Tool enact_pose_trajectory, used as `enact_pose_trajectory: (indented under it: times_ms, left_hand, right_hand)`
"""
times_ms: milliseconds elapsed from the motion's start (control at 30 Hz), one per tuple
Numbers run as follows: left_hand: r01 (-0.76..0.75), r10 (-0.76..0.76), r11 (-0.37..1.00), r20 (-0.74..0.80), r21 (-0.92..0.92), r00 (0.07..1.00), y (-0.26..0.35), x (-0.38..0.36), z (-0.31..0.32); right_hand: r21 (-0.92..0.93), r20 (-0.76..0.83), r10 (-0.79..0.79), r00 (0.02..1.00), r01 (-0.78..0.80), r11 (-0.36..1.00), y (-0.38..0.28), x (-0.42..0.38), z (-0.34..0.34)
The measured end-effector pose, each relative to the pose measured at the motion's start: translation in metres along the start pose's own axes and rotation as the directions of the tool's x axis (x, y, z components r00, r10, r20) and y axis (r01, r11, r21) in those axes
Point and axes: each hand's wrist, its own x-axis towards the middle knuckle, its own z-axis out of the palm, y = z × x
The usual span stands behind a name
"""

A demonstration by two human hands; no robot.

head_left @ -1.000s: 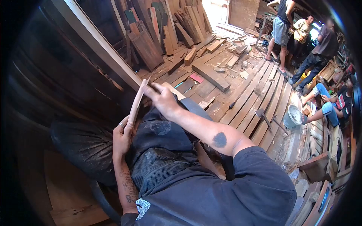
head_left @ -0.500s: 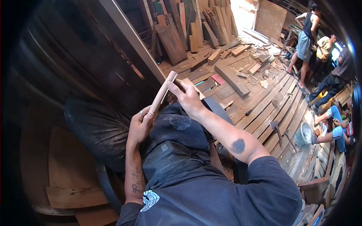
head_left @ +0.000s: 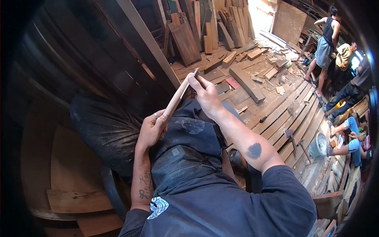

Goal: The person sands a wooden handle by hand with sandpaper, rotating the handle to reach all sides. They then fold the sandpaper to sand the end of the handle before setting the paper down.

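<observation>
My left hand (head_left: 152, 130) is wrapped around the lower end of a slim, pale wooden stick (head_left: 175, 101), held at a slant above my lap. Near the stick's far end, my right hand (head_left: 205, 94) is closed with its thumb on top, pinching a thin flat strip (head_left: 196, 72) against the wood. The strip's edge shows beside the stick, but my fingers cover most of it, and its kind cannot be made out. Dark cloth (head_left: 185, 126) lies over my lap beneath both hands.
A thick wooden beam (head_left: 246, 85) and offcuts lie on the plank floor. Boards (head_left: 185, 43) lean at the back. To the right are a hammer-like tool (head_left: 290, 136), a bucket (head_left: 318, 144) and several people, one standing person (head_left: 325, 39) farthest back. A dark panel stands at left.
My right hand has moved slightly right with the stick's far end. My left hand has shifted a little right too, and a tan piece behind the right hand no longer shows.
</observation>
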Motion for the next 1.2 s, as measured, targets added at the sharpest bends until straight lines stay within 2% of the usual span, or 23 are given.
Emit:
enact_pose_trajectory:
  times_ms: [100, 133, 167, 233, 300, 367, 433, 500, 567, 667, 767, 867, 1000, 1033, 1100, 1200]
  left_hand:
    - [0.009, -0.009, 1.000, 0.000, -0.016, 1.000, -0.001, -0.001, 0.000]
    - [0.007, -0.007, 1.000, -0.014, -0.016, 1.000, 0.005, -0.003, 0.000]
    - [0.003, -0.003, 1.000, -0.028, -0.014, 1.000, 0.008, -0.004, -0.001]
    - [0.001, -0.002, 1.000, -0.023, -0.012, 1.000, 0.007, -0.003, 0.000]
    - [-0.003, 0.003, 1.000, -0.006, 0.003, 1.000, 0.004, -0.002, 0.000]
    - [-0.009, 0.008, 0.999, 0.025, 0.041, 1.000, 0.002, 0.000, 0.001]
    - [-0.028, 0.027, 0.999, 0.015, 0.030, 1.000, 0.009, -0.004, 0.004]
    - [-0.048, 0.048, 0.999, 0.011, 0.015, 0.999, 0.012, -0.006, 0.004]
    - [-0.076, 0.076, 0.997, 0.011, -0.012, 0.997, 0.012, -0.006, 0.004]
    - [-0.114, 0.113, 0.993, 0.056, 0.010, 0.992, 0.003, -0.002, 0.006]
    - [-0.105, 0.104, 0.994, 0.069, 0.006, 0.992, 0.008, -0.004, 0.006]
    - [-0.124, 0.124, 0.989, -0.002, -0.078, 0.992, 0.003, -0.003, 0.005]
    - [-0.200, 0.197, 0.979, -0.056, -0.042, 0.979, -0.007, 0.003, 0.004]
    - [-0.205, 0.202, 0.978, -0.066, -0.048, 0.977, -0.008, 0.004, 0.004]
    - [-0.204, 0.199, 0.977, -0.081, -0.063, 0.977, -0.009, 0.004, 0.004]
    - [-0.199, 0.193, 0.977, -0.079, -0.080, 0.978, -0.010, 0.005, 0.003]
  right_hand:
    - [-0.166, 0.083, 0.061, 0.995, -0.047, 0.985, 0.004, -0.018, 0.012]
    - [-0.208, 0.174, 0.103, 0.979, -0.066, 0.976, 0.012, -0.020, 0.015]
    - [-0.166, 0.168, 0.053, 0.984, -0.025, 0.986, 0.021, -0.020, 0.020]
    - [-0.173, 0.183, 0.100, 0.978, -0.068, 0.983, 0.011, -0.013, 0.015]
    - [0.000, 0.079, 0.069, 0.995, -0.069, 0.998, 0.006, -0.004, 0.007]
    - [-0.003, 0.065, 0.054, 0.996, -0.054, 0.999, 0.011, -0.005, 0.000]
    - [-0.211, 0.173, 0.121, 0.978, -0.083, 0.974, 0.011, -0.013, 0.008]
    - [-0.178, 0.243, 0.162, 0.956, -0.121, 0.977, 0.018, -0.019, 0.018]
    - [-0.177, 0.232, 0.117, 0.966, -0.077, 0.981, 0.017, -0.011, 0.012]
    - [0.012, 0.034, 0.055, 0.998, -0.056, 0.998, 0.008, -0.002, 0.000]
    - [-0.201, 0.101, 0.017, 0.995, 0.003, 0.980, 0.010, -0.013, 0.006]
    - [-0.304, 0.218, -0.031, 0.975, 0.098, 0.948, 0.023, -0.018, 0.014]
    - [-0.309, 0.125, -0.023, 0.992, 0.061, 0.949, -0.003, -0.012, 0.001]
    - [-0.275, 0.069, -0.060, 0.996, 0.077, 0.958, 0.001, -0.007, -0.003]
    - [-0.353, 0.037, -0.217, 0.975, 0.216, 0.910, 0.001, -0.003, -0.006]
    - [-0.419, 0.104, -0.231, 0.967, 0.253, 0.872, -0.001, -0.009, -0.002]
